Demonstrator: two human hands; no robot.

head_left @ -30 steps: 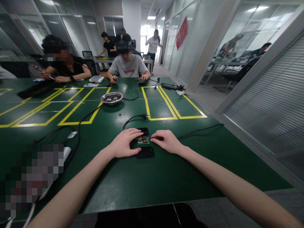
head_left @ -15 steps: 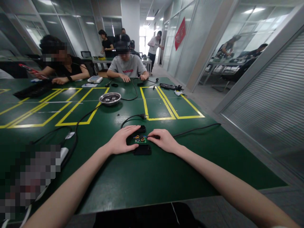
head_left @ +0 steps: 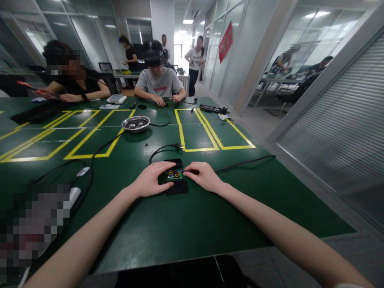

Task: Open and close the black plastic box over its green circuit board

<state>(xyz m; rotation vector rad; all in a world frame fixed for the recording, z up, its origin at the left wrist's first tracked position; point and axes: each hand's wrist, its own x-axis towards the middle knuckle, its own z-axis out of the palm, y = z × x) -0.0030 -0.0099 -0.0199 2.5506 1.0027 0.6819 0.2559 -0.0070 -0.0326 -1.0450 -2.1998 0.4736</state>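
Lying flat on the green desk (head_left: pixel 210 232), the board (head_left: pixel 175 175) is placed between the far shell (head_left: pixel 179 162) and the near shell (head_left: pixel 178 187), with its parts facing upward. The left hand (head_left: pixel 151 178) is spread around it from the left side: its fingers reach to the far shell and its thumb comes to the near shell, with the palm not closed. Whether it presses on the board's left end, I cannot tell. The right hand (head_left: pixel 200 176) is pinching the end of the cable (head_left: pixel 246 162) between thumb and fingers, just at the right end of the board.

In my judgement, a pull on this cable could drag the board to the right or strain the joint, because the cable runs far across the desk and may catch. If the left thumb pushes too much, the near shell may slide away. A cord (head_left: pixel 154 153) with a plug (head_left: pixel 179 147) curves behind the left hand; a careless elbow or wrist could perhaps disturb it.

The long axis of the board goes from left to right, one end toward the left palm, the other toward the right fingertips. Both shells are laid roughly parallel to it.
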